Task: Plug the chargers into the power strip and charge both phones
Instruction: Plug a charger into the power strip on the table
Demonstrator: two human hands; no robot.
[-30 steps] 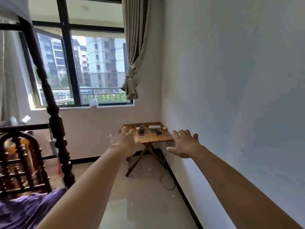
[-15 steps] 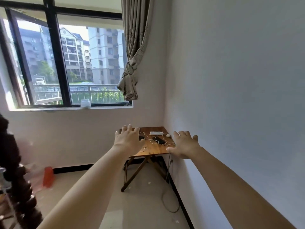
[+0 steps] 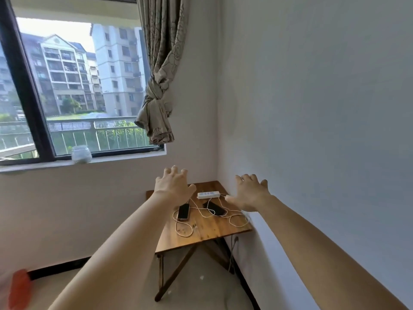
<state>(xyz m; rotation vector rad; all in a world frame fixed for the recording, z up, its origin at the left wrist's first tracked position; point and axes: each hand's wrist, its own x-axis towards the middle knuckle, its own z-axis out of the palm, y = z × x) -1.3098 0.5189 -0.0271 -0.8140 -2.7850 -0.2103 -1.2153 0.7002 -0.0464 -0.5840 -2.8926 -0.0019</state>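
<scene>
A small wooden folding table point(image 3: 210, 231) stands in the room's corner. At its back lies a white power strip point(image 3: 208, 194). Two dark phones lie in front of it: one on the left point(image 3: 183, 211), one on the right point(image 3: 214, 208). White charger cables point(image 3: 237, 218) loop loosely across the tabletop around the phones. My left hand point(image 3: 173, 186) and my right hand point(image 3: 249, 193) are stretched out in front of me, fingers spread, holding nothing. Both hover in the air short of the table. The left hand hides the table's back-left corner.
The white wall point(image 3: 312, 130) runs close along the right side. A window point(image 3: 73, 86) with a tied curtain point(image 3: 158, 86) is at left, a glass jar point(image 3: 81, 154) on its sill. A cord point(image 3: 232, 251) hangs under the table. An orange object point(image 3: 19, 289) sits low left.
The view has moved closer to the table and turned right; the dark bed frame has left the view. Both hands stay outstretched and empty.
</scene>
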